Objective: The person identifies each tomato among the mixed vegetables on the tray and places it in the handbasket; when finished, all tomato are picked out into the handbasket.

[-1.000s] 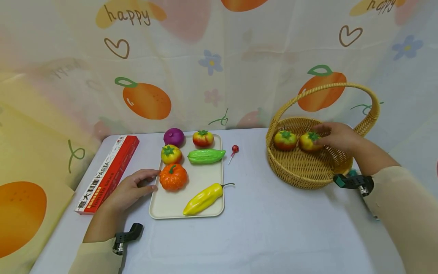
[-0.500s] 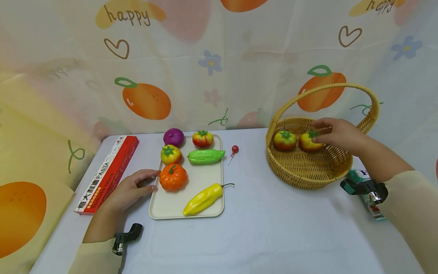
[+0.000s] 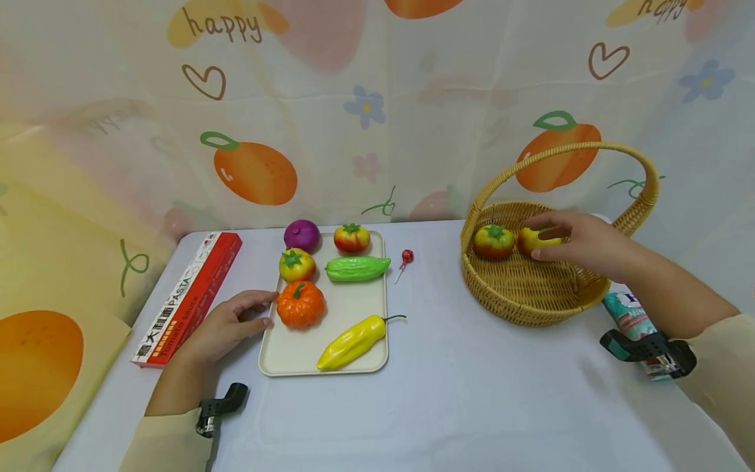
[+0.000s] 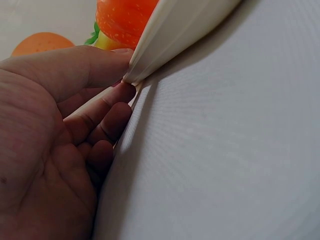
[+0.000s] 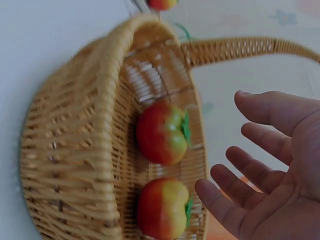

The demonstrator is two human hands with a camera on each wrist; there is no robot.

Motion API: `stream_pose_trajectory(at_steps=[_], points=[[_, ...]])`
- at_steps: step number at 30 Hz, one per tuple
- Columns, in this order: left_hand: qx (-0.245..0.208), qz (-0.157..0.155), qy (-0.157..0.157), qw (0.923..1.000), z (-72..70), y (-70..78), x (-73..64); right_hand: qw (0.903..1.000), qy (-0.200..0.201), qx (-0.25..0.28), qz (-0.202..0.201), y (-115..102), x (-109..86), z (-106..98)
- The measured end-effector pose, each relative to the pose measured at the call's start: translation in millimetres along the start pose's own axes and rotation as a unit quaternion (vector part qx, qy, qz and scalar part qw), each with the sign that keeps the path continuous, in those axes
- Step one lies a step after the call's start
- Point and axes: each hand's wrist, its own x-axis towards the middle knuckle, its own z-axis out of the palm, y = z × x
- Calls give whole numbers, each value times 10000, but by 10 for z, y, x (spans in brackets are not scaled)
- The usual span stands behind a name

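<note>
My left hand [image 3: 236, 324] is at the left rim of a cream tray [image 3: 277, 364], thumb and fingertips gripping that edge beside an orange toy pumpkin [image 3: 301, 305]. In the left wrist view, the thumb and curled fingers meet at the tray rim [image 4: 165, 45]. My right hand [image 3: 590, 242] hovers over a wicker basket [image 3: 531, 308], fingers spread and holding nothing. Inside lie two red-and-yellow toy tomatoes, the left tomato [image 3: 494, 242] in full sight and the right tomato [image 3: 539, 244] partly behind my fingers. The right wrist view has my hand [image 5: 280, 170] apart from both.
On the tray are a purple onion [image 3: 301, 235], two more tomatoes, a green cucumber-like vegetable [image 3: 357, 269] and a yellow pepper [image 3: 352, 342]. A lollipop [image 3: 406, 260] lies between tray and basket. A pasta box [image 3: 189, 301] is at left, a green packet [image 3: 631, 314] under my right forearm.
My right hand and forearm have shifted slightly right, with the fingers spreading away from the right tomato. More of the green packet now shows. The left hand has stayed at the tray.
</note>
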Motion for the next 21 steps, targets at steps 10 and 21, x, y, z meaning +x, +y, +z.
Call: stream_pose_trajectory(at_steps=[10,21], points=[[-7,54,10,10000,3,-1,5,9974,-250,552,-378,-161,-147,139],[-47,-17,28,10000,2,-5,9,9956,-249,387,-817,-313,-170,288]])
